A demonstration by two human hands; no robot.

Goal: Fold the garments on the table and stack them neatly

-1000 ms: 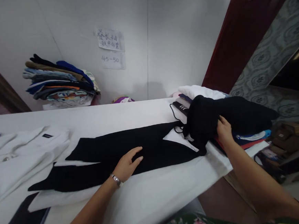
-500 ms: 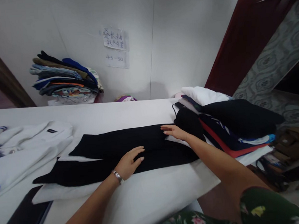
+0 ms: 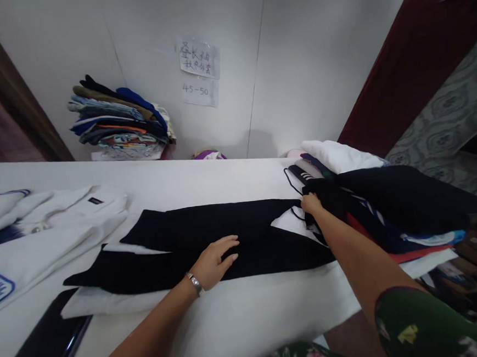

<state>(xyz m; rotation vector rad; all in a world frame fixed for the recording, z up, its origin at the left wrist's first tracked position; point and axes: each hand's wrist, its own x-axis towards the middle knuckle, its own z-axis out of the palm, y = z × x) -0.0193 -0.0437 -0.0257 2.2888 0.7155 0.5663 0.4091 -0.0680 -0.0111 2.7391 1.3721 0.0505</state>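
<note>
A black garment (image 3: 217,221) lies spread lengthwise on the white table, its two long parts side by side and pointing left. My left hand (image 3: 215,261), with a silver band on the wrist, rests on the lower part with fingers stretched and thumb apart. At the garment's right end, my right hand (image 3: 311,203) is closed on bunched black fabric. A black drawstring (image 3: 290,180) loops out beside that hand. White shows through a gap just left of it. Pale cloth (image 3: 108,304) sticks out under the garment's lower left end.
White clothing (image 3: 60,225) lies at the left, above a dark glossy flat object (image 3: 37,348). Piled clothes (image 3: 408,192) cover the table's right side. A folded stack (image 3: 122,119) stands beyond the back edge, beside a wall with handwritten paper notes (image 3: 199,71).
My right hand has moved right, from lying open on the garment to gripping the bunched fabric at its right end. My left hand stays on the garment. The view has shifted slightly.
</note>
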